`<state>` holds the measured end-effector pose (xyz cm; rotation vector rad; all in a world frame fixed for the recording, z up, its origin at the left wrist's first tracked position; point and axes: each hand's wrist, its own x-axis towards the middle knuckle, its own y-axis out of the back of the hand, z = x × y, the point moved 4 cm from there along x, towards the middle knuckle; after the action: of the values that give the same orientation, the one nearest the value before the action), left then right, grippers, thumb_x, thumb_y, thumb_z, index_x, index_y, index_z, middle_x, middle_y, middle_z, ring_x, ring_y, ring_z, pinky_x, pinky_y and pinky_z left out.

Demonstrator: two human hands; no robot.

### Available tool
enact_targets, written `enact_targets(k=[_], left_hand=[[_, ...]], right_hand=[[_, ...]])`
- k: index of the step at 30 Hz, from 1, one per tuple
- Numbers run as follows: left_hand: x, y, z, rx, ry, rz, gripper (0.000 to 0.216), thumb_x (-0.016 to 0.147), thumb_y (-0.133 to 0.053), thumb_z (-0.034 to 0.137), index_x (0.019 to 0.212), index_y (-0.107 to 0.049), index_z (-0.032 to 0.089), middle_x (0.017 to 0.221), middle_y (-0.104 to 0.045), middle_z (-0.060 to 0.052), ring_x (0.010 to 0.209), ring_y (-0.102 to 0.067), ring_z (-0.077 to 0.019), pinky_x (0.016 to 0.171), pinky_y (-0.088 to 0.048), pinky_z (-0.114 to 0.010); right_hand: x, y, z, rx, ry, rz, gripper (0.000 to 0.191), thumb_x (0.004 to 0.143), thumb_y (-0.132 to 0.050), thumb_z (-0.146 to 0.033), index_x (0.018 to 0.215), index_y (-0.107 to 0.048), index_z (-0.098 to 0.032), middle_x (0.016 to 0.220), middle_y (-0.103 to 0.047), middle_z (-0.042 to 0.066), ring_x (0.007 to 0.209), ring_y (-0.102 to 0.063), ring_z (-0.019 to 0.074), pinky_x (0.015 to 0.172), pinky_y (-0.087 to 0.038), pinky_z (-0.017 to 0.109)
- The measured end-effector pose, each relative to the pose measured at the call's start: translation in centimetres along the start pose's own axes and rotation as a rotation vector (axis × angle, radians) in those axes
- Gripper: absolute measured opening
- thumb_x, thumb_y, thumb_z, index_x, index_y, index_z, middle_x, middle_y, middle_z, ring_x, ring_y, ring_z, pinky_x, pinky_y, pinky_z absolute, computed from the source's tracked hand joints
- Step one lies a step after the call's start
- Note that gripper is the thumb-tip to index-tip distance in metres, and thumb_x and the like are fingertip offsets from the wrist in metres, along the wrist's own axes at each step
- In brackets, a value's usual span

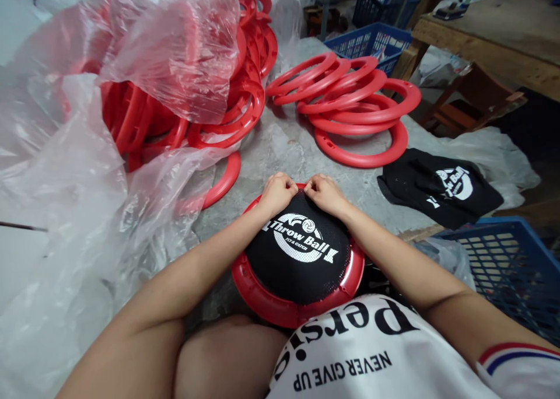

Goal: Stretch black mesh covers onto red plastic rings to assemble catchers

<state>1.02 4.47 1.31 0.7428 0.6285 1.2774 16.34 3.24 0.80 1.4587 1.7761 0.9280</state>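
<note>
A red plastic ring (262, 300) rests between my body and the table, its near side against my shirt. Over its opening lies a round black mesh fabric (280, 279) with a white "Throw Ball" print. At the far edge of the ring, my left hand (280, 190) pinches the fabric's border. Just to its right, my right hand (322, 193) pinches the same border, with a small gap between the hands. Along the near side, the ring's slotted rim shows outside the cloth.
Several red rings (361, 154) lie overlapped at the back right. A large heap of rings (144, 119) sits under clear plastic sheeting (175, 49) at the left. Black printed fabric pieces (411, 183) lie at the right table edge, above a blue crate (503, 247).
</note>
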Motion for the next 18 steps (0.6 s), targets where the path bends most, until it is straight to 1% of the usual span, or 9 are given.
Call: enact_targets(k=[4, 7, 13, 16, 18], left_hand=[[0.0, 0.0, 0.1, 0.017, 0.002, 0.004, 0.012, 0.083, -0.06, 0.017, 0.073, -0.066, 0.019, 0.093, -0.067, -0.005, 0.096, -0.063, -0.0215, 0.097, -0.049, -0.037], [-0.1, 0.1, 0.4, 0.049, -0.006, -0.005, 0.012, 0.083, -0.061, 0.017, 0.073, -0.068, 0.019, 0.094, -0.067, -0.006, 0.097, -0.063, -0.0225, 0.097, -0.049, -0.037], [-0.2, 0.4, 0.1, 0.015, -0.07, -0.065, 0.012, 0.084, -0.061, 0.016, 0.075, -0.07, 0.018, 0.092, -0.065, -0.005, 0.093, -0.063, -0.0214, 0.093, -0.051, -0.036], [-0.2, 0.4, -0.4, -0.024, -0.099, -0.059, 0.012, 0.084, -0.062, 0.014, 0.076, -0.07, 0.017, 0.091, -0.064, -0.005, 0.09, -0.062, -0.0198, 0.092, -0.051, -0.035], [-0.2, 0.4, -0.7, -0.047, -0.107, -0.042, 0.01, 0.082, -0.064, 0.012, 0.076, -0.071, 0.016, 0.089, -0.063, -0.004, 0.088, -0.062, -0.0192, 0.091, -0.052, -0.035]], right_hand=[[-0.1, 0.1, -0.2, -0.031, -0.009, -0.007, 0.018, 0.095, -0.05, -0.024, 0.087, -0.066, -0.019, 0.1, -0.069, 0.01, 0.094, -0.059, 0.0232, 0.088, -0.045, 0.035], [-0.1, 0.2, -0.3, -0.014, -0.017, -0.017, 0.017, 0.094, -0.051, -0.024, 0.086, -0.066, -0.019, 0.101, -0.069, 0.009, 0.095, -0.059, 0.023, 0.089, -0.045, 0.035], [0.0, 0.1, 0.1, 0.113, 0.001, 0.012, 0.011, 0.087, -0.056, -0.019, 0.079, -0.063, -0.02, 0.094, -0.069, 0.006, 0.09, -0.059, 0.02, 0.088, -0.045, 0.033], [0.1, -0.2, 0.6, 0.175, 0.01, 0.018, 0.007, 0.082, -0.059, -0.017, 0.078, -0.063, -0.02, 0.091, -0.069, 0.004, 0.091, -0.059, 0.02, 0.087, -0.045, 0.034], [0.2, -0.4, 1.0, 0.226, 0.004, 0.04, 0.005, 0.079, -0.06, -0.017, 0.08, -0.064, -0.02, 0.092, -0.069, 0.004, 0.091, -0.059, 0.0201, 0.087, -0.046, 0.034]])
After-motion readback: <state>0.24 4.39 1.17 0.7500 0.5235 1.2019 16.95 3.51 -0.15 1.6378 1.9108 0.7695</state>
